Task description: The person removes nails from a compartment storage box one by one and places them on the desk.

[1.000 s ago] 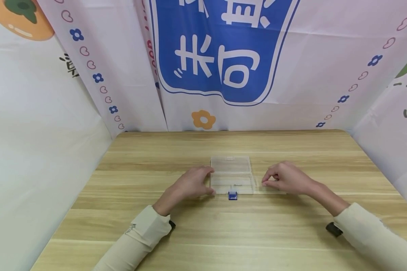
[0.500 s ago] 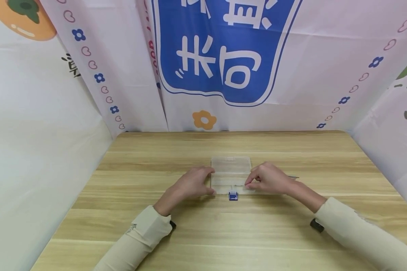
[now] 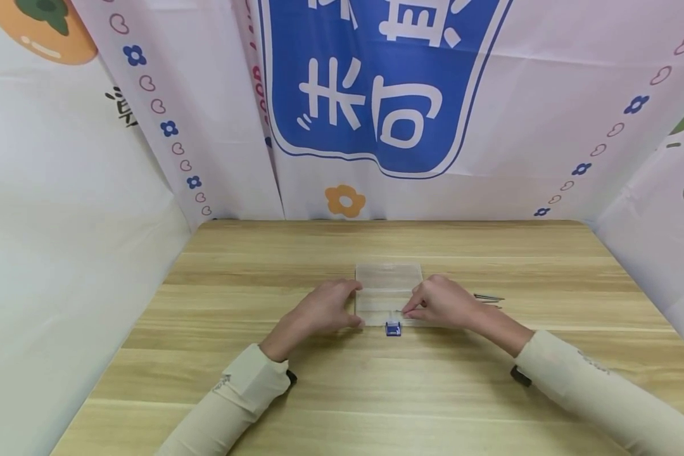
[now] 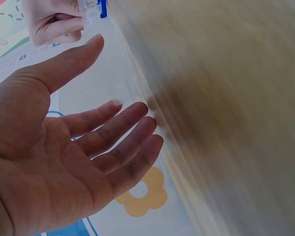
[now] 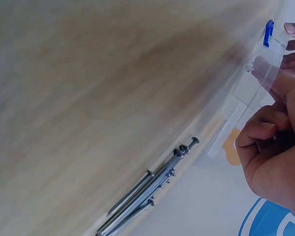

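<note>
A clear plastic box (image 3: 373, 304) lies with its lid (image 3: 389, 276) folded back, and a blue latch (image 3: 393, 328) juts from its front. My left hand (image 3: 326, 305) rests at the box's left end, thumb at the front corner and fingers near the hinge. In the left wrist view those fingers (image 4: 110, 142) look nearly straight and apart. My right hand (image 3: 441, 301) reaches over the box's right end with thumb and index finger pinched. A small metal piece, apparently a nail (image 5: 249, 67), shows at its fingertips; most of it is hidden.
Several long metal nails (image 5: 157, 187) lie in a bundle on the wooden table (image 3: 342, 386), right of the box and beside the right hand. White printed cloth (image 3: 501, 126) hangs behind the table and along both sides.
My right hand has moved left from beside the box to over its inside, uncovering the bundle of nails on the right. The left hand has stayed at the box's left end.
</note>
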Tool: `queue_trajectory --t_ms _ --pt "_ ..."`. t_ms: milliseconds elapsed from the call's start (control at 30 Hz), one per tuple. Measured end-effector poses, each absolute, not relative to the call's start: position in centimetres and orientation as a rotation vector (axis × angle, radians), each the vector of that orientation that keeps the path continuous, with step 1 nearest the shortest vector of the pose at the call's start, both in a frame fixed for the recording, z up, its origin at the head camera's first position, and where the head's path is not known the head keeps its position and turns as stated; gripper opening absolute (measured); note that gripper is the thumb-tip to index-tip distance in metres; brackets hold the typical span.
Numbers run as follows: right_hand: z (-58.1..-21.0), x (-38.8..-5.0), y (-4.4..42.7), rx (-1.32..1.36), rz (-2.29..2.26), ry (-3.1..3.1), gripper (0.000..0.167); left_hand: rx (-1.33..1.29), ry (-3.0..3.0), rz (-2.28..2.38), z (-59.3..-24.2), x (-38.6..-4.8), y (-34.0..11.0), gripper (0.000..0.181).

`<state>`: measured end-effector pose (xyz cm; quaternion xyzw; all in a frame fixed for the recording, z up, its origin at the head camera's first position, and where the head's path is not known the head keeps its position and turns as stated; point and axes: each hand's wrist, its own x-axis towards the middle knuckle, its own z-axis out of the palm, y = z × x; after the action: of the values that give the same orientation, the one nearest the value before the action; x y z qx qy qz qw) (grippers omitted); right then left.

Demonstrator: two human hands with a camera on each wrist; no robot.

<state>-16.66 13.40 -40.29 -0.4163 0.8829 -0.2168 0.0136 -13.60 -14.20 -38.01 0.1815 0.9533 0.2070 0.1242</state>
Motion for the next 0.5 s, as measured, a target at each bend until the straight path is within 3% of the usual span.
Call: queue_trajectory --t_ms 500 --pt "-40.17 -16.91 13.13 -1.279 -0.692 2.713 0.005 0.533 2.771 0.616 -37.88 -13.65 -14.24 0.070"
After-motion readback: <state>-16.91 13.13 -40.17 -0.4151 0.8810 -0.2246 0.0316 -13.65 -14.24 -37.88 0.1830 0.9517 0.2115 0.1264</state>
